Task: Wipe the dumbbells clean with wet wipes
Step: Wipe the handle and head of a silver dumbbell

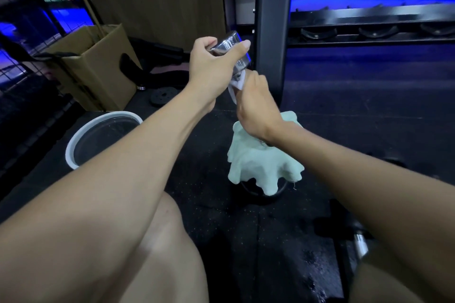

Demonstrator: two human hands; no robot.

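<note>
Left hand: (211,66) centre of the frame, fingers and thumb curled round the upper end of a shiny chrome dumbbell (234,54), gripping it.
Right hand: (258,108) just below and right of the left, fingers closed round a white wet wipe (236,87) wrapped on the lower part of the dumbbell.
Dumbbell: held in the air between both hands, tilted, upper end toward the top of the frame; lower end hidden by the wipe and right hand.
Wet wipe: bunched against the metal, one corner showing between the two hands.
Green cloth: (263,165) below the right wrist, draped over a dark round object on the floor; what it covers cannot be told.
Bucket: (73,145) white rim, lower left of centre, on the dark floor.
Cardboard box: (98,64) left, open.
Rack: (369,19) upper right, dark, with one upright post just behind the hands.
</note>
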